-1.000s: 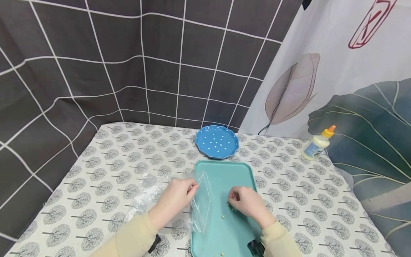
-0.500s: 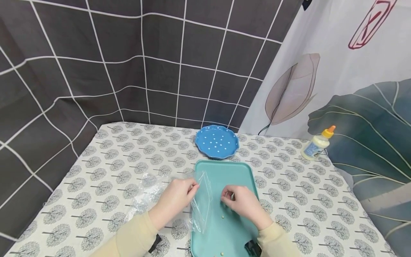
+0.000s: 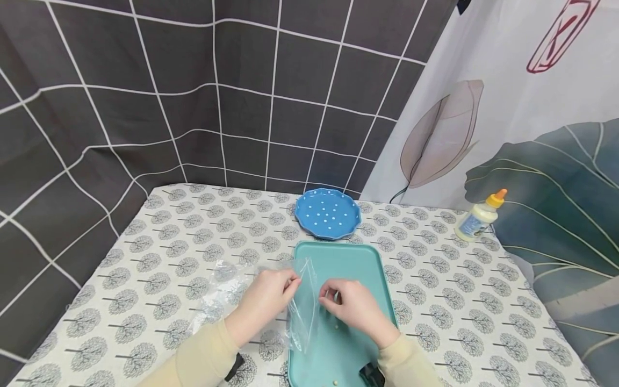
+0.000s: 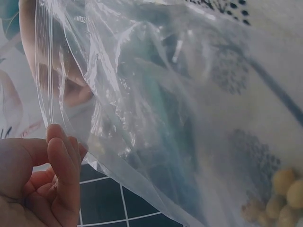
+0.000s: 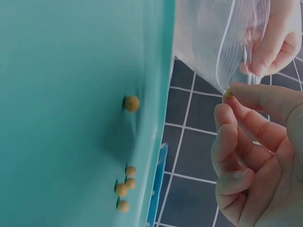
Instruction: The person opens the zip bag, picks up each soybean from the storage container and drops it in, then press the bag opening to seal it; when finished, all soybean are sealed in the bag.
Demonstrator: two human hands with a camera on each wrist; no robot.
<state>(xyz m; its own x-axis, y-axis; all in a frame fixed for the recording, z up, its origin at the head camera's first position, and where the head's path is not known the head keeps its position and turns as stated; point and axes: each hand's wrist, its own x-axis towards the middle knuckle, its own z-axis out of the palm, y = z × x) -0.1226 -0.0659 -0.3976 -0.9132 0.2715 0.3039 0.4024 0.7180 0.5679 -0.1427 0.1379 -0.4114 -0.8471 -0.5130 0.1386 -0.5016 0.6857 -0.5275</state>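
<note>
My left hand [image 3: 268,298] pinches the edge of a clear zip bag [image 4: 142,104] by its mouth. The bag spreads over the cloth and the left side of the teal tray [image 3: 338,260]. Several yellowish soybeans [image 4: 286,194] lie inside the bag in the left wrist view. Above the tray, my right hand [image 3: 355,303] pinches one small soybean [image 5: 229,93] between thumb and fingertip, close to the bag's mouth. Other round soybeans [image 5: 132,103] lie loose on the tray in the right wrist view.
Behind the tray stands a blue plate [image 3: 328,214] with white dots. A glue bottle [image 3: 476,220] with an orange tip stands at the right rear of the table. Tree-patterned cloth [image 3: 159,258] covers the table, and dark checked curtain [image 3: 242,107] hangs behind.
My right hand has moved left over the tray toward the bag's mouth, carrying the pinched soybean. The left hand and the bag have stayed in place.
</note>
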